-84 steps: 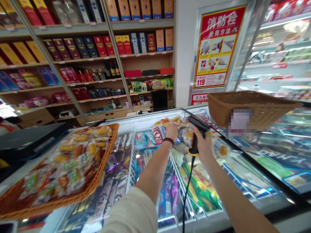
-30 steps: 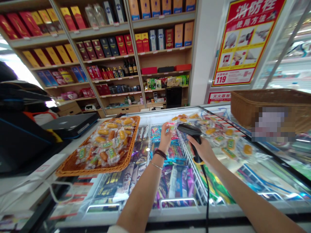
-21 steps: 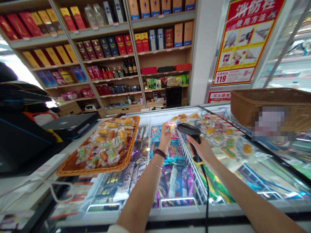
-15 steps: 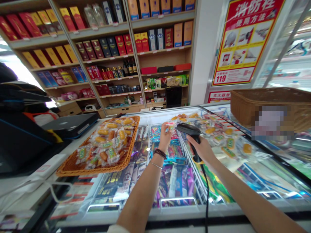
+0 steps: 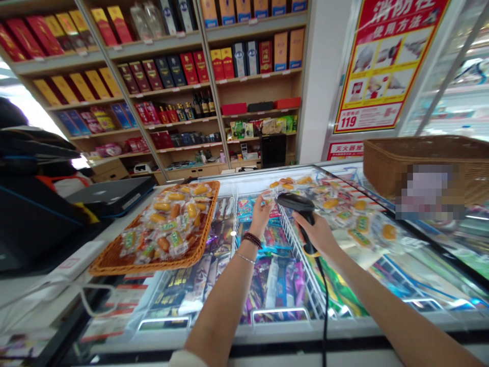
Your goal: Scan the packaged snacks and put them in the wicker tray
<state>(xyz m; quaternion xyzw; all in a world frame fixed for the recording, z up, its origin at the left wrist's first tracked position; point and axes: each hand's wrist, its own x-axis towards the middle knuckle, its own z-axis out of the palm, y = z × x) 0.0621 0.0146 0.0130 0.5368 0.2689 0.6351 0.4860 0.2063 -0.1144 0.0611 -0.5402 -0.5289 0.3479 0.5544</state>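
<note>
My left hand (image 5: 261, 213) pinches a small clear-wrapped snack packet (image 5: 268, 195) above the glass-topped freezer. Facing it from the right is the head of a black barcode scanner (image 5: 296, 203), close to the packet. My right hand (image 5: 319, 232) is wrapped round the scanner's handle, and its cable hangs down toward the front edge. To the left, a wicker tray (image 5: 200, 251) is heaped with wrapped yellow and brown snacks (image 5: 168, 221). More wrapped snacks (image 5: 361, 223) lie spread on the glass to the right of the scanner.
Under the glass, ice cream packs (image 5: 273, 285) fill white wire baskets. A brown wicker basket (image 5: 382, 165) stands at the right. A black device (image 5: 110, 196) and a white cable (image 5: 89, 306) are on the left counter. Shelves of boxes (image 5: 175, 71) line the back wall.
The packet in my left hand has tilted slightly, with the fingers shifting a little. The scanner and my right hand stay almost where they were.
</note>
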